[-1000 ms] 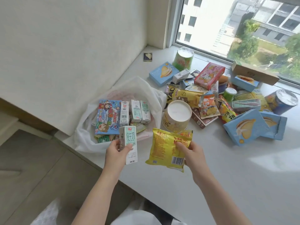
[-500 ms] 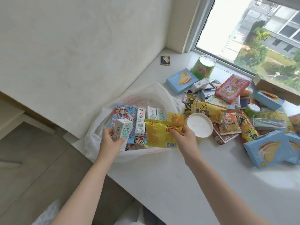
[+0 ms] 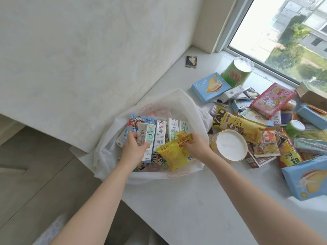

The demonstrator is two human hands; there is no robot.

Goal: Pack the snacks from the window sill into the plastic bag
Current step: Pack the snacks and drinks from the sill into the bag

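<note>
Over the open white plastic bag [image 3: 187, 103] on the window sill [image 3: 194, 200], a person's left hand [image 3: 131, 150] grasps a milk carton [image 3: 147, 137], while the right hand [image 3: 196, 147] pinches a yellow snack packet [image 3: 175, 154] just inside the bag's near rim. Right of the bag, a white-lidded tub [image 3: 230, 145] and unpacked snacks [image 3: 272, 106] lie heaped.

Bright daylight pours in from the window [image 3: 286, 38] at upper right, where the view outside is washed out. The white window sill [image 3: 185, 200] is evenly lit with soft shadows. Wide-angle bending curves the edges; fine print looks slightly soft.
</note>
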